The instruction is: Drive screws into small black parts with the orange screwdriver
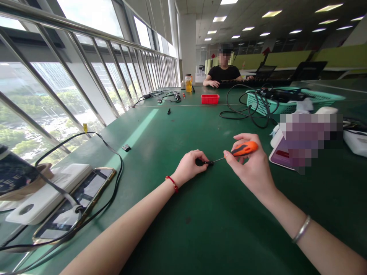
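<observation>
The small black part (206, 163) is being pinched by your left hand (190, 165) while your right hand (252, 168), clamping the orange screwdriver (243, 148), is working its tip in, needing steadiness.

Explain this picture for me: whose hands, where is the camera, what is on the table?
There is no machine here. One camera worn on a person's head looks down at their own two bare hands. The left hand pinches a small black part just over the green table. The right hand holds an orange-handled screwdriver, its tip at that part. At the left lie a phone and a white charger block. Farther back are a red tray, a teal basket and another person seated at the far end.
</observation>
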Demonstrator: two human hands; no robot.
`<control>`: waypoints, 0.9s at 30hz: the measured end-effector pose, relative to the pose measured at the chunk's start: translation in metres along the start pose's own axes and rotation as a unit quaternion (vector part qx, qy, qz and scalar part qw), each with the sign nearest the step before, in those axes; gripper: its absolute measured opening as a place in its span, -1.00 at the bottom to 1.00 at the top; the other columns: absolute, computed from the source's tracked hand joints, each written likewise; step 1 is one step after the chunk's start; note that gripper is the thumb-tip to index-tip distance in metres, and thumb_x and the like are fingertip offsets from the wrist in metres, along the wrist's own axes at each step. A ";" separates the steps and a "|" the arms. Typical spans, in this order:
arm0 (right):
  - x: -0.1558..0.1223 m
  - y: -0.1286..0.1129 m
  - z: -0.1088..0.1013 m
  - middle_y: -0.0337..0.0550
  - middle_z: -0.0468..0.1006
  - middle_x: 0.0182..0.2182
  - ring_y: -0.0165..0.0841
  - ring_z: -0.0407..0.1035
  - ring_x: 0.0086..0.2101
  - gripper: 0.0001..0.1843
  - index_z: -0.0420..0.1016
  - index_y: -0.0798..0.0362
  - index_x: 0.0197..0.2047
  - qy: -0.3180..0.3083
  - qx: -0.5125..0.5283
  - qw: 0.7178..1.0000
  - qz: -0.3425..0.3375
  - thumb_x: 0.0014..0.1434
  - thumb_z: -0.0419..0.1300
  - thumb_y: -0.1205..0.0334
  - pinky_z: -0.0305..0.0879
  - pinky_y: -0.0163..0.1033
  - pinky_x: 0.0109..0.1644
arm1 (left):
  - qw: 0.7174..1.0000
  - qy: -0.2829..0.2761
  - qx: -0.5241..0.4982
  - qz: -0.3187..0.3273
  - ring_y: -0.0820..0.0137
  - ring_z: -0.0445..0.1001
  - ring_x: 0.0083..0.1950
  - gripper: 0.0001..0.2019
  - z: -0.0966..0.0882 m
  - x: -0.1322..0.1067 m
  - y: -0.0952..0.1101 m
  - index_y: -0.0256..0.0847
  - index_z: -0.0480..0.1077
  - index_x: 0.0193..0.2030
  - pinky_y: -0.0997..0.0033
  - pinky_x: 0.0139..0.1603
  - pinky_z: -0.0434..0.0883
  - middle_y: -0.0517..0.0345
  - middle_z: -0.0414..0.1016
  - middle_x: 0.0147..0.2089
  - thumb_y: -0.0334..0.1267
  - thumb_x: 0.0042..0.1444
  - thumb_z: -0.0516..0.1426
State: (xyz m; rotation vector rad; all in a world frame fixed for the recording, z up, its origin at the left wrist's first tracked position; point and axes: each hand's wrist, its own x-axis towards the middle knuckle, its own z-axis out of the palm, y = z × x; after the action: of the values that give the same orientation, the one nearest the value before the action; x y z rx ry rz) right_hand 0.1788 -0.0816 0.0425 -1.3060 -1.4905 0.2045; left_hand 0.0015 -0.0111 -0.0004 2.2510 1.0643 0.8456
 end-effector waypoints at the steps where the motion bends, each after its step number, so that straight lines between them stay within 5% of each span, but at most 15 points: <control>1: 0.000 0.000 0.000 -0.32 0.37 -0.51 -0.42 0.28 -0.56 -0.63 0.27 -0.01 -0.14 -0.005 -0.011 1.000 0.003 0.02 0.23 0.06 0.21 -0.31 -0.47 | 1.000 0.000 -0.001 0.001 0.41 0.44 -0.26 -0.94 0.000 0.000 0.000 -0.23 0.47 -0.39 0.42 -0.18 0.37 0.16 0.49 -0.31 -0.39 -0.05 0.18; 6: -0.003 -0.004 -0.002 -0.32 0.37 -0.64 -0.46 0.22 -0.63 -0.83 0.35 0.01 -0.44 -0.051 -0.027 0.998 -0.002 0.10 0.14 0.11 0.13 -0.34 -0.52 | 1.000 -0.001 -0.005 -0.005 0.40 0.45 -0.25 -0.94 0.000 0.000 -0.001 -0.23 0.47 -0.38 0.42 -0.18 0.39 0.15 0.49 -0.30 -0.37 -0.04 0.18; 13: -0.001 0.005 -0.003 -0.25 0.46 -0.53 -0.42 0.33 -0.53 -0.85 0.38 0.01 -0.38 0.039 -0.012 0.997 -0.059 0.16 0.12 0.14 0.21 -0.34 -0.44 | 1.000 -0.009 -0.023 -0.011 0.40 0.46 -0.24 -0.94 -0.001 -0.001 -0.001 -0.24 0.47 -0.37 0.41 -0.16 0.40 0.13 0.50 -0.29 -0.35 -0.02 0.17; 20: 0.002 0.049 0.021 -0.18 0.44 -0.30 -0.37 0.39 -0.37 -0.88 0.46 -0.03 -0.23 -0.200 -0.112 0.970 -0.080 0.16 0.15 0.18 0.28 -0.29 -0.32 | 1.000 0.000 -0.025 0.000 0.40 0.46 -0.26 -0.95 0.000 -0.001 -0.002 -0.24 0.45 -0.39 0.41 -0.16 0.39 0.15 0.49 -0.33 -0.32 0.00 0.17; 27: 0.004 0.057 0.033 -0.16 0.39 -0.30 -0.33 0.36 -0.30 -0.83 0.48 -0.04 -0.20 -0.238 -0.174 0.948 -0.117 0.08 0.22 0.26 0.31 -0.24 -0.24 | 1.000 0.000 -0.018 -0.006 0.40 0.46 -0.26 -0.95 0.000 -0.001 -0.002 -0.23 0.45 -0.39 0.41 -0.17 0.40 0.15 0.49 -0.33 -0.33 0.00 0.17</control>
State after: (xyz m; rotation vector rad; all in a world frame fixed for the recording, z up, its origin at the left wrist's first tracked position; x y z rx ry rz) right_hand 0.1885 -0.0410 -0.0086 -1.4006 -2.1568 0.1054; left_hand 0.0008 -0.0106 -0.0019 2.2132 1.0544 0.8521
